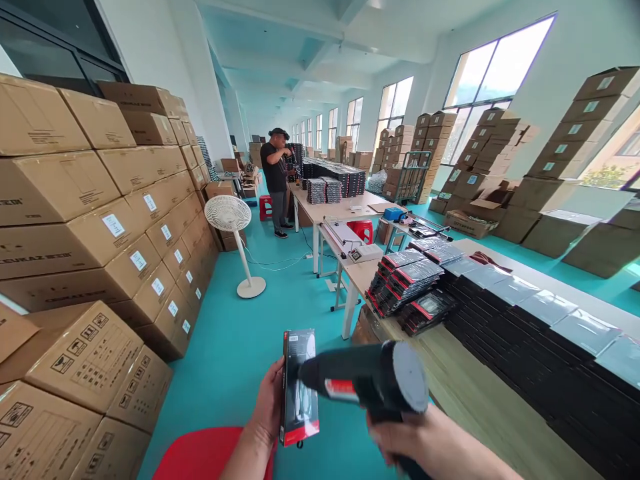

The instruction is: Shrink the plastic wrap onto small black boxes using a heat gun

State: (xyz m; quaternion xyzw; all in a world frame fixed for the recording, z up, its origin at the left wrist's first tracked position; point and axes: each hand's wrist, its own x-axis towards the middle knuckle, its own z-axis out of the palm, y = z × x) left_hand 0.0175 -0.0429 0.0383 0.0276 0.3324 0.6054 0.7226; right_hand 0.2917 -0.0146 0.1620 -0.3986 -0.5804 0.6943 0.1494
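Note:
My left hand [269,405] holds a slim black and red package [303,413] by its left side, upright over the floor, its clear wrapped front facing up. My right hand [413,437] is wrapped round the handle of a black heat gun [355,377] with a red and white label. The gun's nozzle points left and overlaps the upper part of the package; whether they touch cannot be made out. To the right, similar wrapped packages [407,273] are piled on the table [470,393], beside long rows of black packages [505,340].
A red stool [200,457] stands at the lower left, near my left arm. Cartons [85,233] are stacked along the left wall. A white fan [250,287] stands ahead. A person [275,173] stands at a farther table [345,211]. A white device [366,253] sits past the piles.

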